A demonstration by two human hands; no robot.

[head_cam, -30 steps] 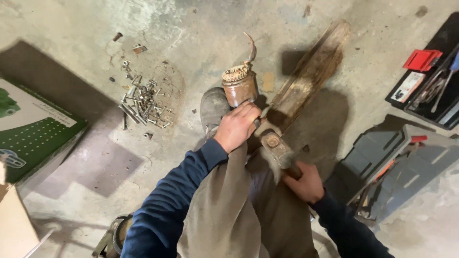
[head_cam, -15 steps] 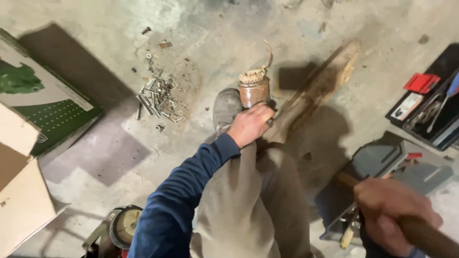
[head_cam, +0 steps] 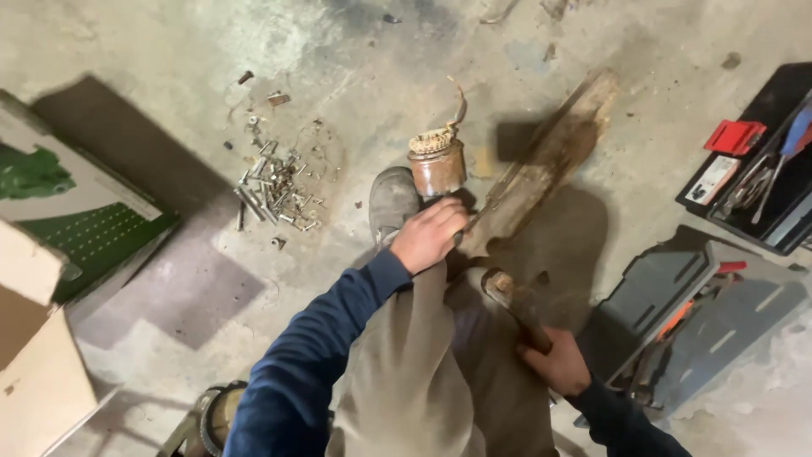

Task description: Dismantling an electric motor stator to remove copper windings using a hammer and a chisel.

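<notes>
**Hammer back low beside the knee**

While the left hand (head_cam: 429, 235) presses on the lower end of the long rusty metal part (head_cam: 545, 161), its grip clenched over something I cannot see clearly, the right hand (head_cam: 558, 366) is now low beside the right knee. Half a second ago this hand was raised at the right edge of the view. Its grip is closed around the handle of the hammer (head_cam: 512, 300), whose rusty head points up toward the metal part and lies close to it. The metal part lies diagonally on the concrete floor (head_cam: 169, 338). The rusty can (head_cam: 436, 165) stands just beside the grey shoe (head_cam: 392, 201), as before. A pile of bolts (head_cam: 275, 190) lies to the left, well apart.
</notes>
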